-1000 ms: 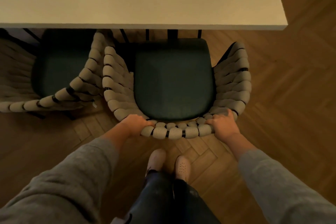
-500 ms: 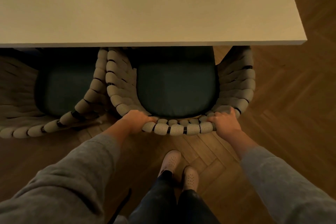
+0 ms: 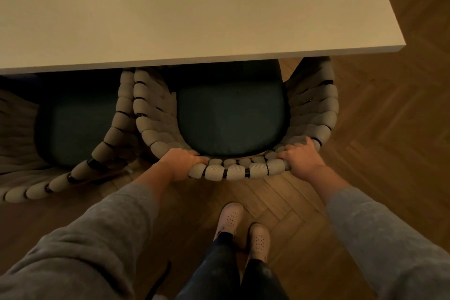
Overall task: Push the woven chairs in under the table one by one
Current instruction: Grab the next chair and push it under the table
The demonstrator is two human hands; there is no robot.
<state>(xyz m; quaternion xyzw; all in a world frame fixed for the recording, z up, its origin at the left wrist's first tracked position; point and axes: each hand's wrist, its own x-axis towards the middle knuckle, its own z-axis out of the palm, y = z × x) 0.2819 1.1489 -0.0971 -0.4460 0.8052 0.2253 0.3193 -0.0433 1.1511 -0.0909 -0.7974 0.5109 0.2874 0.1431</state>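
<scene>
Table: the pale rectangular table [image 3: 194, 7] filled the top of my head view.
Chair: the beige woven-rope chair [image 3: 243, 171] with a dark green seat cushion [image 3: 231, 117] stood partly under that table, its front hidden below the edge.
Left: my left hand [image 3: 181, 162] gripped the backrest rim, fingers curled over it.
Right: my right hand [image 3: 300, 156] clasped the same rim further right.
Neighbour: a second woven chair [image 3: 109, 148] stood just beside it, on the left.
Floor: herringbone wooden parquet [image 3: 389, 129] lay underfoot.
</scene>
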